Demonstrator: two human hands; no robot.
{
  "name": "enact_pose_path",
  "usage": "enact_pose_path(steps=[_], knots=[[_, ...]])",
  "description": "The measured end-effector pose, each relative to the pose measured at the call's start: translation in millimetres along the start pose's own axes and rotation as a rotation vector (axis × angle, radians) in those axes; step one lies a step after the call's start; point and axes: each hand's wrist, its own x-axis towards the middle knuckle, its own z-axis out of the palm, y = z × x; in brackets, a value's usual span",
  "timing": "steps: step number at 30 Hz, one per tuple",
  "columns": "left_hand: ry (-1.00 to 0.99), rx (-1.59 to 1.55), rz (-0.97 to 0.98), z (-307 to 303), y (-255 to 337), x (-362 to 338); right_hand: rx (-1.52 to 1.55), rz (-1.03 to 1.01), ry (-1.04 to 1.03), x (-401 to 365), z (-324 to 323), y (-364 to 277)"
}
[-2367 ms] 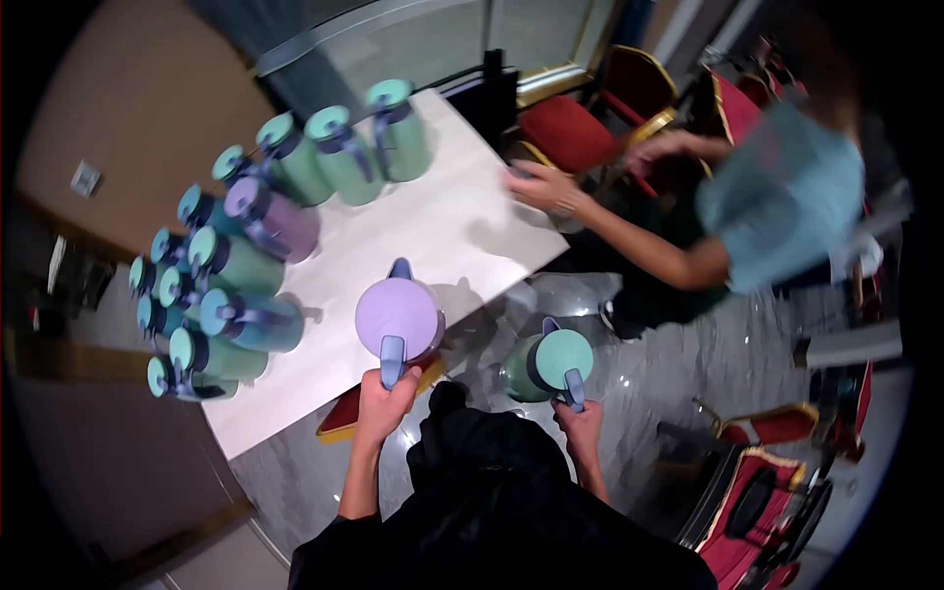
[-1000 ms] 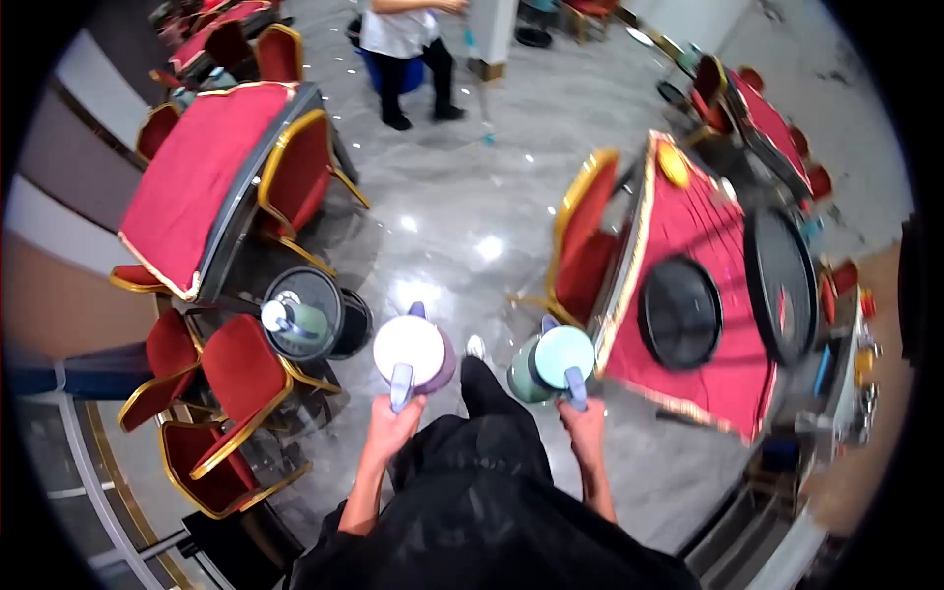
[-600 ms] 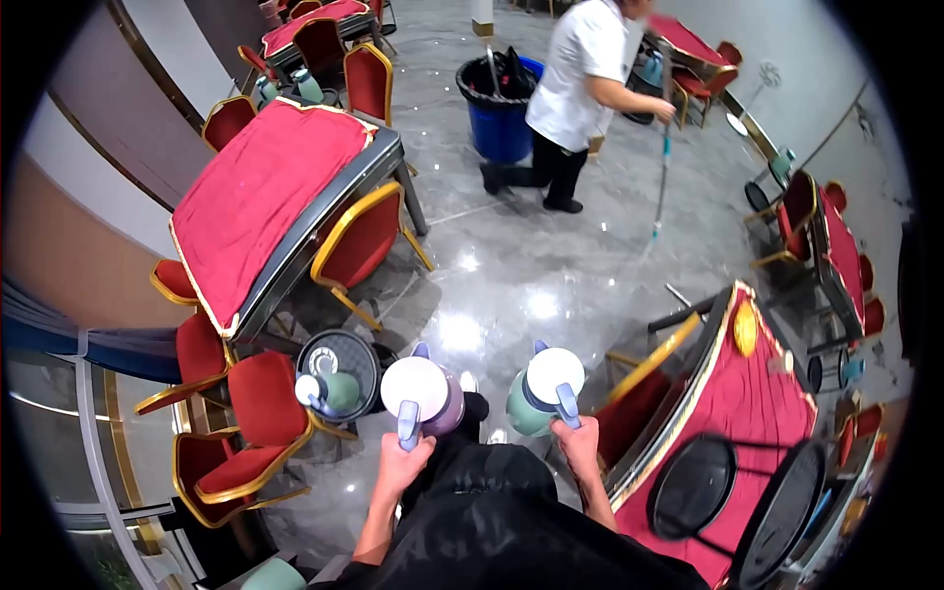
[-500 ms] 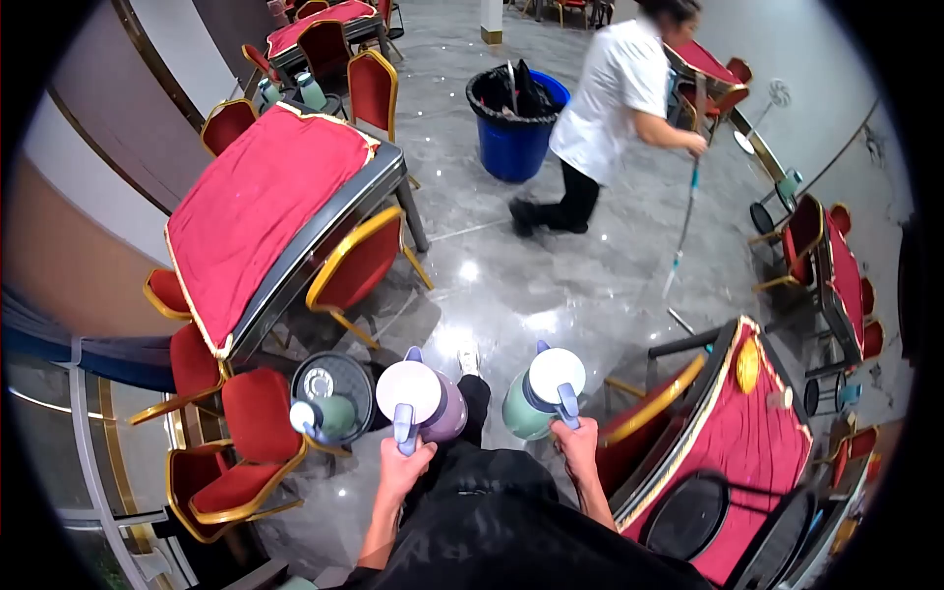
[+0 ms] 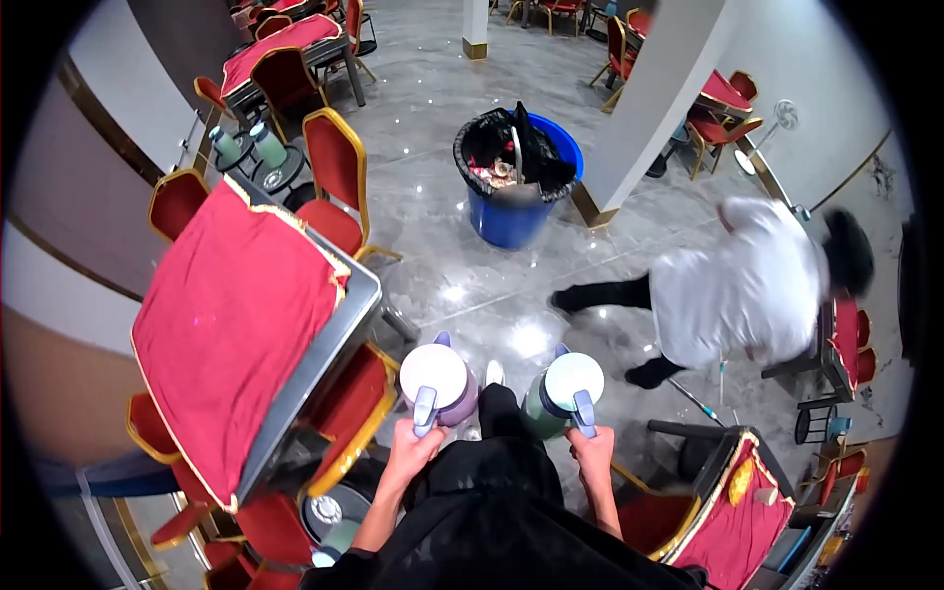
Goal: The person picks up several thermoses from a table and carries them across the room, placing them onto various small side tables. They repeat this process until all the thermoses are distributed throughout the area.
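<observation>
Two thermos jugs are carried upright, side by side, in front of my body. My left hand point(image 5: 415, 447) is wrapped round the handle of a purple jug point(image 5: 462, 401) with a white top. My right hand point(image 5: 592, 450) grips the handle of a green jug point(image 5: 539, 413), also with a pale top. A gap separates the jugs, and one light shoe point(image 5: 495, 374) shows between them on the floor. Parts of my fingers are hidden behind the handles.
A red-covered table point(image 5: 236, 315) with red chairs stands at the left, another table point(image 5: 733, 521) at the lower right. Ahead are a blue bin point(image 5: 511, 221) with a black liner and a pillar point(image 5: 659, 108). A person in white point(image 5: 737, 280) bends over at the right with a stick.
My view has moved forward; the bin and left table appear nearer. The person in white has moved right and bent down. Both jugs remain in my hands.
</observation>
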Motion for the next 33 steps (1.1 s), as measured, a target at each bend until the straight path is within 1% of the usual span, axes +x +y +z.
enact_pose_path(steps=[4,6,7,9,11,13,14,15,16,18,19,20,22,23,24,26,28,30,31,33], knots=[[-0.019,0.037,-0.015,-23,48,145,-0.027,-0.023,-0.013,128,70,-54],[-0.013,0.068,0.006,-36,61,221,-0.012,-0.014,-0.045,194,110,-85],[0.016,0.099,-0.023,-39,80,253,0.055,0.047,-0.046,222,131,-120],[0.068,0.098,-0.043,-43,125,318,0.037,0.037,-0.093,288,161,-165],[0.105,0.040,-0.039,-55,161,374,0.062,0.004,-0.161,354,197,-215],[0.144,-0.076,-0.040,-66,200,422,-0.044,-0.043,-0.194,410,234,-255],[0.164,-0.101,-0.016,-72,215,449,-0.103,-0.089,-0.204,447,252,-276],[0.185,-0.110,0.002,-83,228,476,-0.161,-0.182,-0.201,475,275,-297],[0.208,-0.117,0.005,-90,241,506,-0.081,-0.084,-0.277,503,292,-327],[0.238,-0.096,0.006,-109,262,574,-0.039,-0.093,-0.316,579,329,-355],[0.244,-0.094,0.018,-119,271,613,-0.006,-0.050,-0.327,608,351,-381],[0.247,-0.087,0.021,-132,280,649,-0.019,-0.095,-0.302,644,370,-390],[0.247,-0.112,0.017,-156,303,726,-0.052,-0.071,-0.260,697,409,-433],[0.217,-0.092,0.020,-173,314,765,0.040,-0.038,-0.252,718,427,-455],[0.204,-0.056,0.025,-190,333,805,0.100,-0.068,-0.204,748,446,-465],[0.185,-0.007,0.037,-213,374,879,0.197,-0.052,-0.083,791,479,-508],[0.132,-0.015,0.000,-231,426,951,0.221,-0.057,-0.020,837,492,-549],[0.111,0.112,0.081,-251,465,1026,0.260,-0.015,0.050,887,502,-577],[0.123,0.083,0.077,-260,486,1065,0.246,-0.037,0.087,912,512,-589],[0.158,0.020,0.054,-276,523,1137,0.175,-0.018,0.173,962,541,-621]])
